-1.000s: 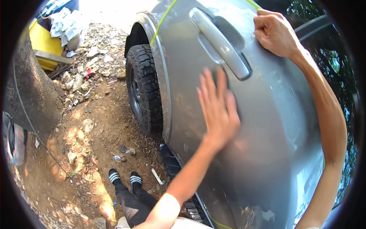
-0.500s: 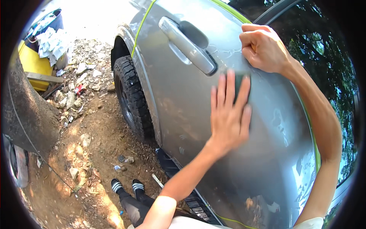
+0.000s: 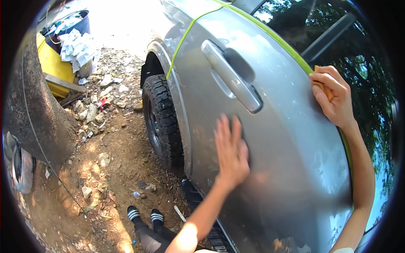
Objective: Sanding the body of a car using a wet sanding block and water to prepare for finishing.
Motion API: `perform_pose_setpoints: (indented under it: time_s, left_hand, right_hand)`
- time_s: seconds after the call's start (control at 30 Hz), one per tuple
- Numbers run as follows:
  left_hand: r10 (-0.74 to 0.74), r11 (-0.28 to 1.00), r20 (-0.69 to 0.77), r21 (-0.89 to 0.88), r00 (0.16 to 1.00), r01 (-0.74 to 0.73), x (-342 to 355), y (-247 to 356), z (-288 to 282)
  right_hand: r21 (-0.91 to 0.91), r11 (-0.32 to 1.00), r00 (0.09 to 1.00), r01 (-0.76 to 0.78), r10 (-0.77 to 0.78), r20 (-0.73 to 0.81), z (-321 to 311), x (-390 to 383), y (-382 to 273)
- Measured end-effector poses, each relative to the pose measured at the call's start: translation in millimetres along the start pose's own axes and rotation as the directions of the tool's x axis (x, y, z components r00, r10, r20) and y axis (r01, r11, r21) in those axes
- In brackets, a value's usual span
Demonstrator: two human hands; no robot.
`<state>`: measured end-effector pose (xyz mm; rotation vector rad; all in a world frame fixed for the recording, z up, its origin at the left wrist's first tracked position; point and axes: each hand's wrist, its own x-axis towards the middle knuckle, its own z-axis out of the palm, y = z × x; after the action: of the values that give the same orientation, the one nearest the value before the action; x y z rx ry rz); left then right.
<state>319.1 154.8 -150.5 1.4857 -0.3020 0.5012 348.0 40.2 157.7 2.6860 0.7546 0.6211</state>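
Observation:
My left hand [image 3: 230, 158] lies with its fingers stretched along the grey car door [image 3: 291, 168], below and left of the silver door handle [image 3: 232, 76]. It is smeared by motion. A dark edge of a flat pad [image 3: 243, 134] shows beside the fingers; the rest is hidden beneath them. Up at the right, my right hand [image 3: 337, 99] is closed around an orange-brown sponge [image 3: 323, 87], against the green masking tape [image 3: 295, 55] below the window. Most of the sponge is covered by the fingers.
A black tyre [image 3: 162, 122] stands left of the door, with a dark side step [image 3: 192, 194] below. Stones and litter [image 3: 99, 101] lie on the dirt ground near a tree trunk [image 3: 46, 114]. Behind them are a yellow container [image 3: 50, 63] and a heap of white paper [image 3: 78, 48].
My left hand has slid down and left across the door, and the dark green pad seen under it is now mostly hidden. My right hand has shifted toward the window tape, exposing the sponge.

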Motion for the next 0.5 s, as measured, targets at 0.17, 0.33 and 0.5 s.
perform_pose_setpoints:
  time_s: [0.17, 0.33, 0.5]
  left_hand:
    - [0.067, 0.995, -0.071, 0.085, 0.995, -0.061, 113, -69, -28]
    - [0.003, 0.999, -0.075, 0.050, 0.997, 0.000, 142, -94, -24]
    - [0.070, 0.996, -0.079, 0.057, 0.994, -0.065, 180, -112, -37]
  right_hand:
    - [0.094, 0.991, 0.995, -0.094, 0.096, -0.012, 5, 8, -8]
    - [0.049, 0.996, 0.997, -0.077, 0.076, 0.031, 3, 6, -3]
    - [0.017, 0.991, 0.990, -0.130, 0.129, 0.047, -4, 6, -3]
